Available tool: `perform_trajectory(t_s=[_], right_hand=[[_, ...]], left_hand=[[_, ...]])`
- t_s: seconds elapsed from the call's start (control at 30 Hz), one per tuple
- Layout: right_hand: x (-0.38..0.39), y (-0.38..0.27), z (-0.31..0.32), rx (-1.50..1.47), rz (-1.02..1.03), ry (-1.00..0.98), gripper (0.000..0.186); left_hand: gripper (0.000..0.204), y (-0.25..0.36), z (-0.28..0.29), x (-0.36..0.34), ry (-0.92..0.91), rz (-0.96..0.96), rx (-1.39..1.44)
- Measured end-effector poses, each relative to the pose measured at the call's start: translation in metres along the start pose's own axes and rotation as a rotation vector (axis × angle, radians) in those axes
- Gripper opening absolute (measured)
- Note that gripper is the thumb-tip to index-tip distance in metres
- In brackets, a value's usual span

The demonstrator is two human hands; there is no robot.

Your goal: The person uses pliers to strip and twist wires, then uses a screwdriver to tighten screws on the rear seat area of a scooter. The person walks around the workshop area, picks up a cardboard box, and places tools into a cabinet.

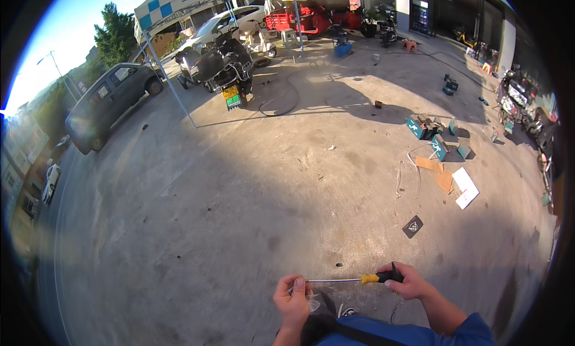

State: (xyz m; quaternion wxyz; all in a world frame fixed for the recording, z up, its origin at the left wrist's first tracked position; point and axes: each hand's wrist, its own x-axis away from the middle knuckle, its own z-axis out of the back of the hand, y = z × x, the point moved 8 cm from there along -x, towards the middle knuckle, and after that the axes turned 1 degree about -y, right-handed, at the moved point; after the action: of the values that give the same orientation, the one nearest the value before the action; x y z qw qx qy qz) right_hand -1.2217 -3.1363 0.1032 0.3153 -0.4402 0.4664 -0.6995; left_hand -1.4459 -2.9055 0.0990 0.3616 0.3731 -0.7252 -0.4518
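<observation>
A screwdriver (370, 278) with a yellow and black handle and a long thin metal shaft lies level in front of my body. My right hand (411, 282) is closed round the black end of its handle. At the other end, the fingers of my left hand (290, 303) pinch the shaft near its tip. Whether something small is also between those fingers, I cannot make out. A crumpled piece of clear plastic (312, 303) hangs beside my left palm.
On the concrete to the right lie a black card-like square (412, 227), a white sheet (466, 189), cardboard pieces (444, 181) and green boxes (439, 147). A motorcycle (226, 67) stands by a canopy pole (171, 82). A dark van (114, 103) is parked at the left.
</observation>
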Motion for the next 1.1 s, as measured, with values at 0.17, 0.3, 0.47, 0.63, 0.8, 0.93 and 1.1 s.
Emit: perform_trajectory(t_s=[0.17,0.3,0.47,0.63,0.8,0.93,1.1], right_hand=[[-0.159,-0.056,0.049,0.236,0.187,0.037,0.039],[-0.274,-0.101,0.091,0.173,0.178,0.194,0.036],[-0.384,-0.168,0.154,0.125,0.097,0.298,0.032],[-0.528,-0.188,0.210,0.015,-0.003,0.280,0.033],[-0.706,-0.226,0.282,-0.124,0.180,0.250,0.035],[-0.850,-0.293,0.333,-0.214,0.393,0.173,0.031],[-1.023,-0.359,0.364,-0.392,0.373,-0.023,0.030]], left_hand=[[0.012,-0.005,-0.021,-0.149,0.050,-0.071,-0.090],[0.009,0.010,-0.069,-0.295,-0.044,-0.054,-0.229],[0.007,0.057,-0.128,-0.436,-0.087,-0.111,-0.277],[0.009,0.061,-0.172,-0.590,-0.167,-0.208,-0.357],[0.012,0.042,-0.218,-0.760,-0.095,0.011,-0.161],[0.016,0.057,-0.262,-0.891,-0.041,0.062,-0.037],[0.007,0.086,-0.289,-1.045,0.149,-0.129,0.021]])
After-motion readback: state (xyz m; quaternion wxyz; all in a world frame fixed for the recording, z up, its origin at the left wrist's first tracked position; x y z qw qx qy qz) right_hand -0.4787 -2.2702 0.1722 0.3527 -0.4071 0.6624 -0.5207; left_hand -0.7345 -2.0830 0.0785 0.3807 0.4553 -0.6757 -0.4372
